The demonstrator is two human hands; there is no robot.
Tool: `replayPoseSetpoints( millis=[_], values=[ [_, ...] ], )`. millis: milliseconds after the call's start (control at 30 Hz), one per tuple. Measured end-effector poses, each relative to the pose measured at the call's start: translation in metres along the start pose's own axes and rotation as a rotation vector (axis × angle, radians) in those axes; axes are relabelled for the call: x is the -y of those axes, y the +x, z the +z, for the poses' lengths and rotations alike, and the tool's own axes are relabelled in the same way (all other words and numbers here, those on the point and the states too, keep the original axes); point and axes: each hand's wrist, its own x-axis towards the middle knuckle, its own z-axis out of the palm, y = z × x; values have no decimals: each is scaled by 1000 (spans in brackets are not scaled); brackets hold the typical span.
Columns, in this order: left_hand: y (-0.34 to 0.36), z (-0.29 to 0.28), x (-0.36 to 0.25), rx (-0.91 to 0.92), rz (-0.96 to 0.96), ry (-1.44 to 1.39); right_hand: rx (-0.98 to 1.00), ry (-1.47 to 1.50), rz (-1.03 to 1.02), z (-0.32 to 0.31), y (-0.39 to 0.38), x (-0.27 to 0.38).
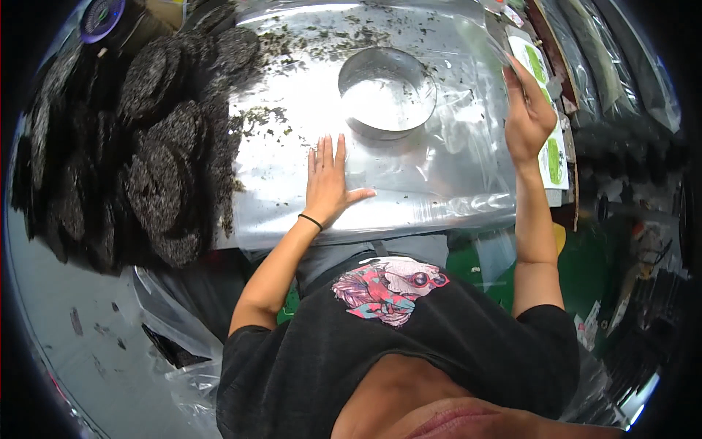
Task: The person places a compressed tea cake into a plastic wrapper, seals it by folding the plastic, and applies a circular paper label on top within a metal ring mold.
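My left hand (326, 178) lies spread on a clear plastic sheet or bag (453, 175) over the silvery work surface (274, 219), below a round metal ring (385, 130). My right hand (528, 113) is raised at the right edge, fingers closed on what looks like the plastic's edge. Dark flakes (259, 117) are scattered over the left and upper parts of the surface.
Stacks of dark, round, dried discs (157, 186) crowd the left side. A purple-rimmed round container (102, 18) sits at top left. Green-and-white flat packs (552, 164) lie along the right edge. Bundled clear plastic (610, 51) is at top right, and loose plastic (190, 388) at lower left.
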Motion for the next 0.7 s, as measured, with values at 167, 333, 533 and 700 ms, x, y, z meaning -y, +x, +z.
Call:
replayPoseSetpoints(
  millis=[167, 333, 533, 700],
  values=[
    [-20, -8, 10, 51, 26, 47, 379, -283, -690, 60, -47, -78],
    [-33, 3, 16, -44, 77, 79, 111, -685, -694, 64, -6, -41],
    [-76, -53, 38, -621, -84, -177, 589, -516, -385, 104, -77, -31],
    [-109, -206, 157, -1134, -544, 57, 776, 182, 387, 233, -80, 109]
  ],
)
